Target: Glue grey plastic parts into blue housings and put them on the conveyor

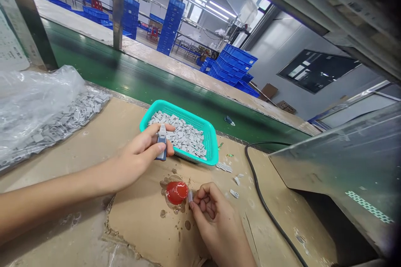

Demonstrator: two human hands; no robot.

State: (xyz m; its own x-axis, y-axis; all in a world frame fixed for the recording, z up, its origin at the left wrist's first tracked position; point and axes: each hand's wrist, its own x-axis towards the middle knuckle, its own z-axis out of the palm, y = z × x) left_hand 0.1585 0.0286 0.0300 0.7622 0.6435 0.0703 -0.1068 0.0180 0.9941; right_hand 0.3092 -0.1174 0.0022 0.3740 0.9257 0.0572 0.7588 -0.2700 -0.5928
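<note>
My left hand (140, 154) is shut on a small bottle with a white nozzle and blue body (162, 144), held upright above a teal plastic basket (188, 119). The basket is heaped with small grey-white plastic parts. My right hand (213, 212) pinches a small white part (189, 197) between its fingertips, right next to a shallow red cup (176, 192). That cup sits in a stained patch on the cardboard sheet (150, 225). A few loose white parts (224, 167) lie to the right of my hands.
A clear plastic bag (37, 100) with a spill of grey parts lies at the left. Behind the bench runs a green conveyor belt (125, 75). A black cable (260, 179) crosses the bench at the right, beside a metal panel (338, 162). Stacked blue crates (232, 66) stand beyond.
</note>
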